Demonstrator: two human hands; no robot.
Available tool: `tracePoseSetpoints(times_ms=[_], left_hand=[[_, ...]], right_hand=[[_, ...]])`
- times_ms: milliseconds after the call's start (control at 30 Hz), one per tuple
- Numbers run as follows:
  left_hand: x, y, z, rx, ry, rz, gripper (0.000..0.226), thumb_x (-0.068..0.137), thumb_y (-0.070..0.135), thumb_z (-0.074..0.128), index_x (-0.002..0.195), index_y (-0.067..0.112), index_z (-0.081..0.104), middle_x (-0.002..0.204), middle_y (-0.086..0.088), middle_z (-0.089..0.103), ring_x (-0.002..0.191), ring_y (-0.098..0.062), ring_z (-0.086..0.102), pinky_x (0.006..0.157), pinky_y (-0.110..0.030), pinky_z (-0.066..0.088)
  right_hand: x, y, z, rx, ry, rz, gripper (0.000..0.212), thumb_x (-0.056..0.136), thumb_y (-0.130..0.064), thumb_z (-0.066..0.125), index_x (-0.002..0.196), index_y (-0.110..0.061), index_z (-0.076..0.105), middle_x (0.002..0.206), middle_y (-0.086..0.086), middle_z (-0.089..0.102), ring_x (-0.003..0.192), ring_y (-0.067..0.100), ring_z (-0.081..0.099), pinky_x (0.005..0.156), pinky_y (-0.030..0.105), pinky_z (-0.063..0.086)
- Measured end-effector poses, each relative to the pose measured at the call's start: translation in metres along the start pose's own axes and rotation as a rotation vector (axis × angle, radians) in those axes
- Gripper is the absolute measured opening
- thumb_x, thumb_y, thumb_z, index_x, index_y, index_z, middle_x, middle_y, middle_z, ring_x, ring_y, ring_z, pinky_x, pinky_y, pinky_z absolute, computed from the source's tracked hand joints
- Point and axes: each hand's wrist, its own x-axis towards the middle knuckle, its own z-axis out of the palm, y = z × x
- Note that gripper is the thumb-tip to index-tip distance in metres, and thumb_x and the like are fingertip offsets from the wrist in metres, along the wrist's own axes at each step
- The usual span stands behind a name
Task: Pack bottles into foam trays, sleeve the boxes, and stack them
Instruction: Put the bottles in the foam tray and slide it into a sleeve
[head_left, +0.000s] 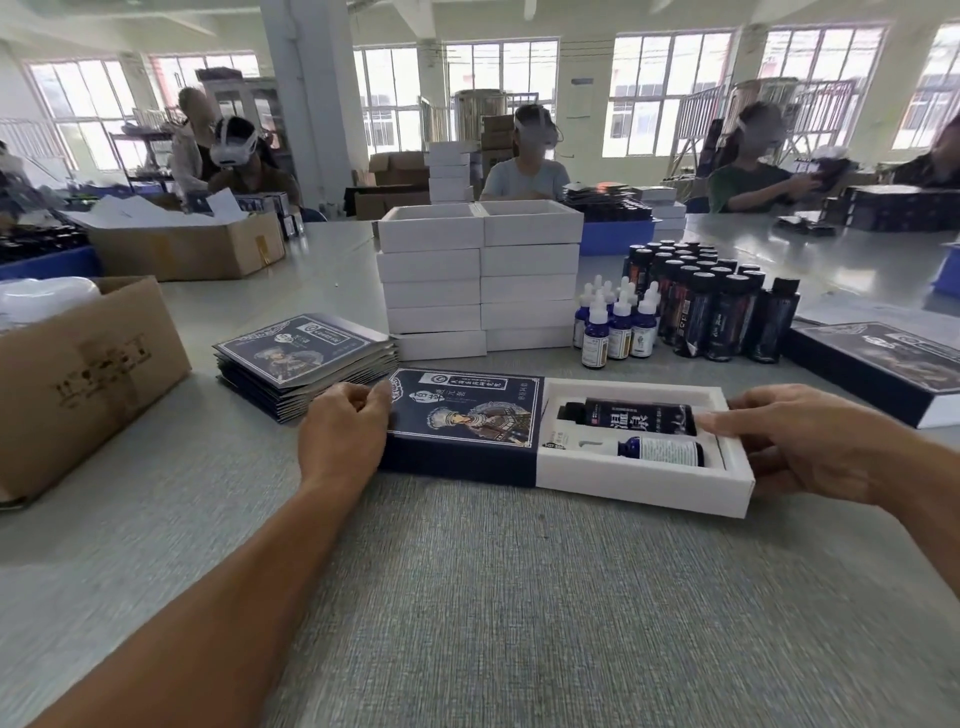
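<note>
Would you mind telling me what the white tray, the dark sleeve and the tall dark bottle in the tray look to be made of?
White tray: thick matte wall and cut-out pockets suggest foam inside a white card box. Dark sleeve: printed card, slightly satin, with crisp folded edges. Tall dark bottle: glossy with a printed label; glass or plastic, I cannot tell which.

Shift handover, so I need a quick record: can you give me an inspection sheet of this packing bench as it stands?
Surface: grey table, bare in front.
Job's things: tray with two bottles lying flat, partly inside sleeve; flat sleeves; white boxes; upright bottles.
Clutter: carton on the left.
Grippers: left hand on the sleeve's end; right hand on the tray's end.
Cables: nothing seen.
Surroundings: other workers seated, windows behind.
</note>
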Motion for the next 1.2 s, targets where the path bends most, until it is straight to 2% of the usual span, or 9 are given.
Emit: tracePoseSetpoints(times_ms=[167, 267, 333, 400, 533, 667, 933, 1067, 1200], left_hand=[[-0.001, 0.002, -0.002, -0.022, -0.211, 0.054, 0.058, 0.089, 0.046, 0.065, 0.138, 0.017, 0.053, 0.130, -0.002, 0.062, 0.108, -0.016, 0.060, 0.097, -0.037, 0.048], [-0.002, 0.004, -0.003, 0.010, -0.263, 0.091, 0.053, 0.090, 0.049, 0.062, 0.135, 0.021, 0.058, 0.126, 0.000, 0.063, 0.107, -0.014, 0.059, 0.094, -0.033, 0.046], [-0.003, 0.006, -0.002, 0.017, -0.279, 0.094, 0.052, 0.091, 0.050, 0.061, 0.135, 0.023, 0.058, 0.126, -0.001, 0.063, 0.107, -0.015, 0.058, 0.096, -0.036, 0.047], [-0.007, 0.008, 0.001, 0.021, -0.288, 0.099, 0.050, 0.092, 0.050, 0.059, 0.135, 0.024, 0.058, 0.127, -0.001, 0.063, 0.107, -0.016, 0.058, 0.099, -0.040, 0.047], [-0.014, 0.012, 0.009, 0.012, -0.278, 0.104, 0.052, 0.091, 0.051, 0.058, 0.135, 0.024, 0.058, 0.130, 0.001, 0.061, 0.112, -0.017, 0.056, 0.101, -0.040, 0.045], [-0.021, 0.018, 0.016, -0.044, -0.296, 0.103, 0.056, 0.089, 0.053, 0.060, 0.136, 0.024, 0.057, 0.131, 0.002, 0.059, 0.111, -0.014, 0.053, 0.095, -0.032, 0.042], [-0.040, 0.032, 0.026, -0.061, -0.343, 0.138, 0.061, 0.087, 0.057, 0.060, 0.139, 0.026, 0.053, 0.131, 0.003, 0.058, 0.107, -0.012, 0.052, 0.089, -0.029, 0.038], [-0.045, 0.036, 0.029, -0.029, -0.373, 0.156, 0.061, 0.089, 0.059, 0.057, 0.142, 0.030, 0.048, 0.136, 0.002, 0.056, 0.103, -0.009, 0.047, 0.085, -0.028, 0.035], [-0.046, 0.036, 0.030, -0.033, -0.398, 0.162, 0.063, 0.089, 0.059, 0.057, 0.144, 0.031, 0.046, 0.138, 0.000, 0.055, 0.103, -0.011, 0.048, 0.084, -0.029, 0.038]], right_hand=[[0.000, -0.001, 0.002, -0.119, 0.031, -0.037, 0.025, 0.090, -0.022, 0.071, 0.112, -0.010, 0.068, 0.087, 0.007, 0.078, 0.065, 0.017, 0.074, 0.049, 0.025, 0.055], [-0.001, -0.003, 0.008, -0.208, 0.070, -0.050, 0.021, 0.091, -0.021, 0.071, 0.109, -0.010, 0.070, 0.087, 0.005, 0.078, 0.075, 0.020, 0.075, 0.056, 0.029, 0.056], [-0.001, -0.005, 0.018, -0.287, 0.082, -0.047, 0.023, 0.091, -0.028, 0.070, 0.104, -0.009, 0.073, 0.092, 0.007, 0.077, 0.083, 0.023, 0.073, 0.067, 0.033, 0.054], [-0.002, -0.006, 0.030, -0.308, 0.075, -0.052, 0.030, 0.092, -0.036, 0.068, 0.099, -0.007, 0.074, 0.095, 0.011, 0.076, 0.081, 0.023, 0.070, 0.067, 0.032, 0.052], [-0.005, -0.010, 0.048, -0.165, 0.046, -0.107, 0.028, 0.094, -0.034, 0.066, 0.098, -0.007, 0.072, 0.084, 0.007, 0.078, 0.069, 0.021, 0.073, 0.055, 0.028, 0.055], [-0.010, -0.010, 0.060, -0.023, -0.032, -0.179, 0.026, 0.095, -0.034, 0.063, 0.102, -0.011, 0.072, 0.085, 0.003, 0.078, 0.075, 0.018, 0.074, 0.058, 0.025, 0.057], [-0.013, -0.009, 0.077, 0.138, -0.081, -0.180, 0.022, 0.093, -0.022, 0.066, 0.104, -0.004, 0.072, 0.096, 0.008, 0.078, 0.091, 0.023, 0.074, 0.083, 0.037, 0.061], [-0.015, -0.008, 0.079, 0.034, -0.049, -0.218, 0.013, 0.090, -0.027, 0.071, 0.092, -0.014, 0.075, 0.084, -0.004, 0.079, 0.075, 0.005, 0.074, 0.058, 0.015, 0.055], [-0.016, -0.006, 0.077, -0.012, -0.038, -0.232, 0.021, 0.090, -0.032, 0.071, 0.103, -0.015, 0.075, 0.093, -0.001, 0.078, 0.093, 0.018, 0.074, 0.086, 0.037, 0.060]])
